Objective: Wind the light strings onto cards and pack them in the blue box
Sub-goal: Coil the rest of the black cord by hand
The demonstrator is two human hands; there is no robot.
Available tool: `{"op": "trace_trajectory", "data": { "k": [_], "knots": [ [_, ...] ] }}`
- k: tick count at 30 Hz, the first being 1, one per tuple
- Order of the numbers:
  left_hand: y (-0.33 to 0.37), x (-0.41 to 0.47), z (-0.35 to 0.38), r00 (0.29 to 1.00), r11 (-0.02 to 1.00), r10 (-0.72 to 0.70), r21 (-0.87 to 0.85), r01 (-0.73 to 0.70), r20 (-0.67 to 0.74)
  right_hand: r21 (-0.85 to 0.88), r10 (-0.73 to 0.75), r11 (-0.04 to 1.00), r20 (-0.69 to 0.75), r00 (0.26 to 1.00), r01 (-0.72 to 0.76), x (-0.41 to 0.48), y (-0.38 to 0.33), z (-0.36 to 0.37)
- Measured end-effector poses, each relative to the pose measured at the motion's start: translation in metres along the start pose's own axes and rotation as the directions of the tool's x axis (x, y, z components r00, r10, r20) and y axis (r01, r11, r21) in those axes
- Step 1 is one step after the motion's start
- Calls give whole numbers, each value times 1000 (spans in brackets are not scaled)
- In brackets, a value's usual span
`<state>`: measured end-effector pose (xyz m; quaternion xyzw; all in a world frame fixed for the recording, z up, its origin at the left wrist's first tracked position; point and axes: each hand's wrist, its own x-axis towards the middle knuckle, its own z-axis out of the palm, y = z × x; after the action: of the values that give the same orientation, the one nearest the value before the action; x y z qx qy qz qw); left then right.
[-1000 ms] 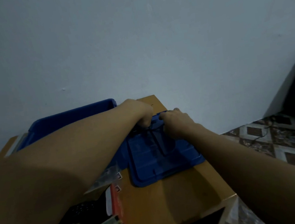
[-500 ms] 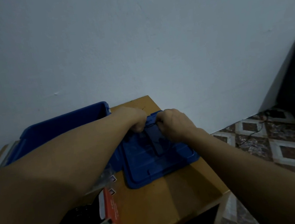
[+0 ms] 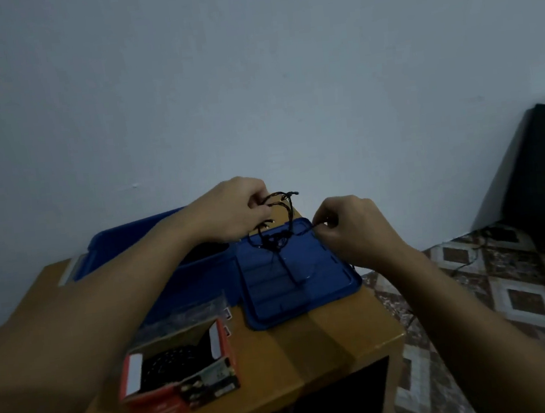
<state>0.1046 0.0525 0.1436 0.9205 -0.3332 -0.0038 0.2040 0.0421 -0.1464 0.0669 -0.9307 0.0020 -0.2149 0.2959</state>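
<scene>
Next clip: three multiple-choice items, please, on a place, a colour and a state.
1. Where does the flat blue plastic lid lie? A) on the floor B) on the wooden table, right of the blue plastic box C) on a chair
2. The open cardboard carton is: A) red B) green C) yellow
3. The dark tangled light string is: A) wound on a card B) boxed C) held in both hands
Key: B, it rests on the tabletop beside the box; A, its walls show red; C, left hand and right hand pinch it above the lid.
</scene>
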Motion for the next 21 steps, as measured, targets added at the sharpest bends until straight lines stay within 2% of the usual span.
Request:
{"op": "trace_trajectory", "data": {
  "k": [6,11,17,21],
  "knots": [
    [18,-64,-13,989,968,-16,-249,-22,-150,-5,-72,997,15,997,72,-43,-41,-10],
    [31,-110,-12,979,924,-48,-381,-32,-199,-131,-72,989,-64,995,63,-79,-65,-24],
    [49,-156,-7,965,890,-60,-451,-63,-254,18,-34,999,-22,999,34,-113,-82,-44],
    [66,-178,-4,962,871,-51,-483,-89,-269,101,-46,994,-51,998,51,-128,-85,-57]
  ]
}}
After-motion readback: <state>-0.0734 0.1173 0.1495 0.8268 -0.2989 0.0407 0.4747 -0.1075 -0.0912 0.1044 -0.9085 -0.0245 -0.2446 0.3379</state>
